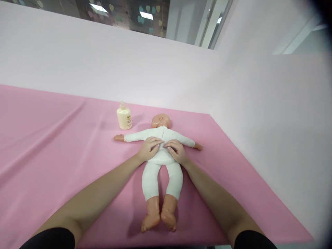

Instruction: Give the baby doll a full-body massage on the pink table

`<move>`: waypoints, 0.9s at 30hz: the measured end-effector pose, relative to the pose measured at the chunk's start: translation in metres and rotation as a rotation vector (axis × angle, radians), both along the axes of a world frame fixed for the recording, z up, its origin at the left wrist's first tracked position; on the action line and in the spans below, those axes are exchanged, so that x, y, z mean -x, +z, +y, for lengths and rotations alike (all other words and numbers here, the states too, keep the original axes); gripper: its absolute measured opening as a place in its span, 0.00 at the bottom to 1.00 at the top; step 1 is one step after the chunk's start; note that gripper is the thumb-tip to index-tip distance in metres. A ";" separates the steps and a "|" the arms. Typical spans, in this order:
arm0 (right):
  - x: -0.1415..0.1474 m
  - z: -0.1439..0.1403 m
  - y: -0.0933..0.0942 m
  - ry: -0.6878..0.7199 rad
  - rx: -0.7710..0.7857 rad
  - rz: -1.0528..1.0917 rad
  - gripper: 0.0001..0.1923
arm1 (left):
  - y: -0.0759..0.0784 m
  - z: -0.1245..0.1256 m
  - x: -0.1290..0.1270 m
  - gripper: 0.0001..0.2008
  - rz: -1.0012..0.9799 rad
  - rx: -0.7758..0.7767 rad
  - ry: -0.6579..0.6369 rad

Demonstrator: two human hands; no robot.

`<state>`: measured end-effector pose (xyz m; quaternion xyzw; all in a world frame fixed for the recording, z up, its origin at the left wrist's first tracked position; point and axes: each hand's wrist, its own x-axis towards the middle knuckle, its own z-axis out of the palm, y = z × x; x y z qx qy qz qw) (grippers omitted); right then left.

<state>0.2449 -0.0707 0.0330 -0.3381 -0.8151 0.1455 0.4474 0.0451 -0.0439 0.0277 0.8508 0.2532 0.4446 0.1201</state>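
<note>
- While both bare hands rest on the torso of a doll (163, 158), the left hand (149, 149) lies on one side of its midline and the right hand (178, 151) on the other.
- Each hand curves loosely, fingers lying near one another and the thumb held apart from them; neither one pinches or grasps anything.
- Fingertips of both hands point inward, near each other.
- Stretched flat on a pink cover (64, 162), the doll has its head at the far end, arms spread wide and bare feet toward the person; I cannot tell whether its front or back faces up.
- A pale yellow pump bottle (124, 119) stands upright beyond the doll's outstretched arm, on the person's left.
- Black sleeves (50, 239) end near the elbows.
- White walls (103, 65) border the cover behind and to the right.
</note>
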 end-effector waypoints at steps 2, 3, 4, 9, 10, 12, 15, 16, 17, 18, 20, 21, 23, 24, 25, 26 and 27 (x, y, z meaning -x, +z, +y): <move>0.001 -0.001 0.000 0.022 0.002 0.007 0.07 | 0.003 -0.003 0.001 0.11 -0.011 0.011 -0.067; 0.001 -0.001 0.001 0.029 0.005 0.003 0.05 | 0.004 -0.004 0.001 0.09 -0.014 0.021 -0.091; 0.002 -0.002 0.001 0.033 0.009 -0.006 0.03 | 0.005 -0.004 0.001 0.08 -0.014 0.034 -0.111; 0.004 -0.002 0.002 0.041 0.048 -0.064 0.05 | 0.009 -0.004 0.001 0.09 0.042 0.130 -0.183; 0.004 -0.002 0.003 0.045 0.065 -0.069 0.05 | 0.010 -0.004 0.001 0.10 0.057 0.147 -0.188; 0.003 -0.001 0.003 0.061 0.103 -0.074 0.07 | 0.010 -0.002 0.001 0.11 0.092 0.167 -0.198; 0.002 0.001 0.002 0.098 0.142 -0.075 0.12 | 0.011 0.000 0.001 0.14 0.139 0.167 -0.221; 0.002 0.002 0.002 0.105 0.148 -0.074 0.14 | 0.011 0.001 0.001 0.15 0.152 0.165 -0.225; 0.002 0.002 0.002 0.107 0.153 -0.072 0.14 | 0.011 0.001 0.001 0.16 0.163 0.163 -0.224; 0.002 0.003 0.002 0.103 0.160 -0.070 0.14 | 0.011 0.001 0.001 0.17 0.171 0.163 -0.218; 0.002 0.003 0.002 0.093 0.182 -0.062 0.12 | 0.011 0.001 0.001 0.16 0.183 0.166 -0.200; 0.003 0.003 0.002 0.091 0.197 -0.053 0.11 | 0.012 0.001 0.000 0.15 0.182 0.170 -0.195; 0.003 0.002 0.002 0.091 0.228 -0.026 0.08 | 0.011 0.001 0.000 0.12 0.158 0.187 -0.192; 0.004 0.002 0.002 0.087 0.240 -0.009 0.06 | 0.011 0.001 -0.001 0.11 0.133 0.199 -0.195; 0.004 0.002 0.003 0.079 0.247 0.008 0.05 | 0.010 0.001 -0.001 0.09 0.101 0.213 -0.199; 0.005 0.002 0.003 0.065 0.250 0.024 0.04 | 0.009 0.001 -0.001 0.08 0.066 0.227 -0.203; 0.005 0.002 0.003 0.052 0.249 0.034 0.04 | 0.008 0.001 -0.002 0.07 0.034 0.242 -0.206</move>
